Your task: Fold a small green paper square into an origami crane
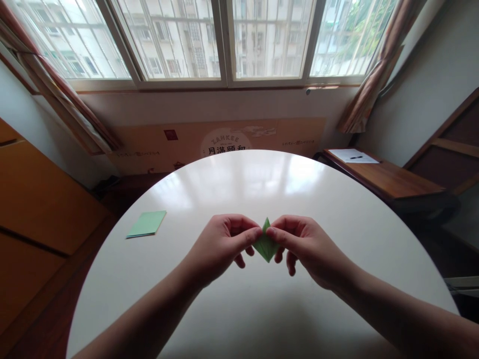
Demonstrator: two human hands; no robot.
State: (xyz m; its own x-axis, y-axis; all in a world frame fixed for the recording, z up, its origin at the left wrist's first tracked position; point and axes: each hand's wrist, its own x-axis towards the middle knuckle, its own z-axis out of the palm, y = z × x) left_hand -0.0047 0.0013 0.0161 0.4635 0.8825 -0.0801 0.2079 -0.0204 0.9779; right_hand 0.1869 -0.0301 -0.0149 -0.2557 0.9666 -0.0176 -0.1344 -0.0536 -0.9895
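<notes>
A small folded piece of green paper (266,244), diamond-shaped, is held just above the round white table (239,189) near its middle. My left hand (224,242) pinches its left side between thumb and forefinger. My right hand (299,242) pinches its right side the same way. The other fingers of both hands are curled under the paper. The fingertips of the two hands nearly meet at the paper's upper part.
A stack of green paper sheets (146,224) lies on the table at the left. A wooden side table (385,177) with a white sheet and a pen (354,156) stands at the right. A printed cardboard panel (224,142) leans under the window.
</notes>
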